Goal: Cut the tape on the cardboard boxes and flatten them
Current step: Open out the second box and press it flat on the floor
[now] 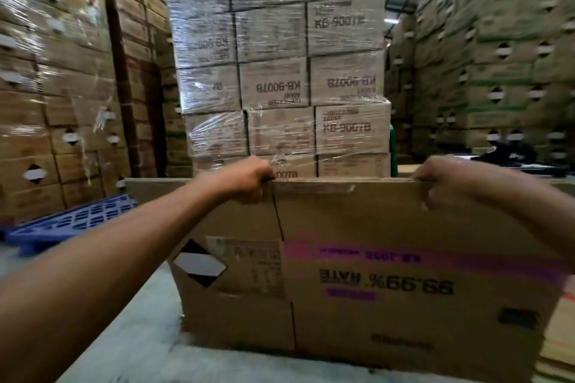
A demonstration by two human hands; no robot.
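Warehouse stacks fill the background; at frame centre the left hand [245,179] and right hand [441,176] each clench the top edge of a flattened box [389,258], apparently mid-flattening, next needing laying on a pile.

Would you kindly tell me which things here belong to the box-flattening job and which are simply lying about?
Part of the job:
- flattened cardboard box, held upright by its top edge
- left hand, gripping that edge
- right hand, gripping that edge

Just lying about:
- shrink-wrapped pallet of KB-9007B cartons
- blue plastic pallet
- wall of stacked cartons
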